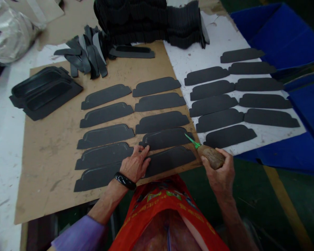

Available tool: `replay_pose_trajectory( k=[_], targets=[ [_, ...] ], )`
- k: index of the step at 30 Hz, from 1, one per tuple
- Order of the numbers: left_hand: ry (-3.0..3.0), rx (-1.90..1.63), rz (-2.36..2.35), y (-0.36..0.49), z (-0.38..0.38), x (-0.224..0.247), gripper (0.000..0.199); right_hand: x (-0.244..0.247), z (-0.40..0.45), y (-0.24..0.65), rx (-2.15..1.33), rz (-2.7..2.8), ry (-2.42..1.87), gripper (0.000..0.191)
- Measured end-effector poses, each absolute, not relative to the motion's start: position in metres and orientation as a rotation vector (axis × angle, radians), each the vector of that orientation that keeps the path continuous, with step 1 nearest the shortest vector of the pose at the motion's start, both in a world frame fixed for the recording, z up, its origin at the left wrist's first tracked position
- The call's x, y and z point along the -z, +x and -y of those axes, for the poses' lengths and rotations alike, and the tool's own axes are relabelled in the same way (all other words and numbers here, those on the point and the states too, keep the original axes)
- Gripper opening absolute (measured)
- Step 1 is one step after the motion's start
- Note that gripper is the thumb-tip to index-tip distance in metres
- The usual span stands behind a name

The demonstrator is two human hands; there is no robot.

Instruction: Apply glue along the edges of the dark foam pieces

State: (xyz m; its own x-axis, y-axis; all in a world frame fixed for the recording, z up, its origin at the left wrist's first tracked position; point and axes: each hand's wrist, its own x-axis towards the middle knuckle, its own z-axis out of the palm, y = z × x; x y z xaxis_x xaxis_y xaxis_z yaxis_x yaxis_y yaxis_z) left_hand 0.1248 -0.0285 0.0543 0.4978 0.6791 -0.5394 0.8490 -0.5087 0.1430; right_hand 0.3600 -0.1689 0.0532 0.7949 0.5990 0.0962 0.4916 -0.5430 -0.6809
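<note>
My right hand point(219, 170) is closed around a brown glue bottle point(211, 157) with a thin green nozzle point(192, 140). The nozzle tip is over the right end of a dark grey flat piece point(167, 138), whose upper edge carries a shiny wet-looking line. My left hand point(136, 161), wearing a black wristband, rests its fingertips at that piece's lower left corner, with the fingers apart. Below lies another dark piece point(170, 161), its left end partly under my hand. Several pieces in the left column, such as the one at its top point(106, 97), show similar shiny lines.
More flat pieces point(223, 120) lie in rows on white paper at the right. Shaped black panels point(45, 90) are stacked at the left. Loose strips point(90, 52) and a long black stack point(151, 21) stand at the back. Blue bins point(279, 35) adjoin the table's right edge.
</note>
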Motion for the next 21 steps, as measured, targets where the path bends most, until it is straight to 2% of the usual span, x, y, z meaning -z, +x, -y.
replay_pose_trajectory(
  k=[6,9,11,15,21],
  targets=[
    [2.359,0.588,-1.27,0.124,0.029,-0.055,0.045,-0.053,0.175,0.362,-0.241,0.717,-2.251,0.05],
    [2.39,0.606,-1.257,0.123,0.028,-0.055,0.045,-0.047,0.176,0.368,-0.442,0.436,-2.125,0.054],
    [2.417,0.616,-1.244,0.123,0.027,-0.054,0.045,-0.043,0.175,0.372,-0.634,0.166,-1.879,0.053],
    [2.45,0.608,-1.229,0.123,0.026,-0.054,0.045,-0.041,0.171,0.377,-0.835,-0.126,-1.432,0.039],
    [2.434,0.603,-1.267,0.123,0.033,-0.055,0.046,-0.047,0.166,0.377,-0.872,-0.19,-1.297,0.026]
  ],
)
